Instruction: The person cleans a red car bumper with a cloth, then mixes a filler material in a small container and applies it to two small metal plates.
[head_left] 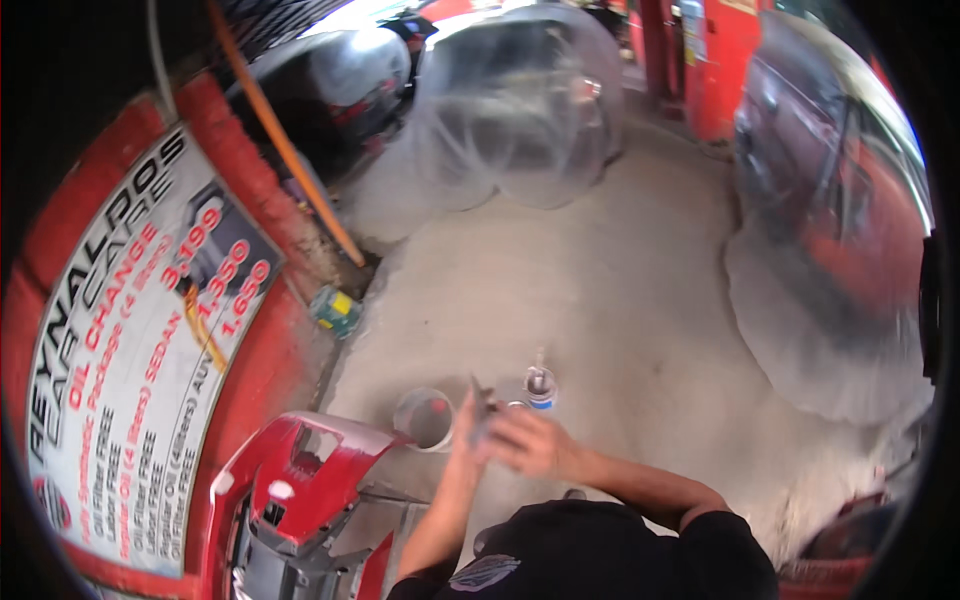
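Observation:
My left hand (465, 438) and my right hand (535, 443) meet in front of my body, both closed about a thin, flat grey piece (481, 402). Motion blur hides what kind of piece it is. Just beyond my right hand stands a small open can (540, 388) with a blue band, and a stick-like tool rises from it. To the left of my hands is a pale round bucket (424, 418). A red vehicle body panel (330, 462) with pale, dull patches sits at the lower left, close to my left forearm.
A large sign (130, 400) leans on the red wall at left, near an orange pole (290, 140). A green and yellow container (335, 311) lies by the wall. Plastic-covered vehicles stand ahead (520, 100) and at right (830, 220), on a concrete floor (600, 280).

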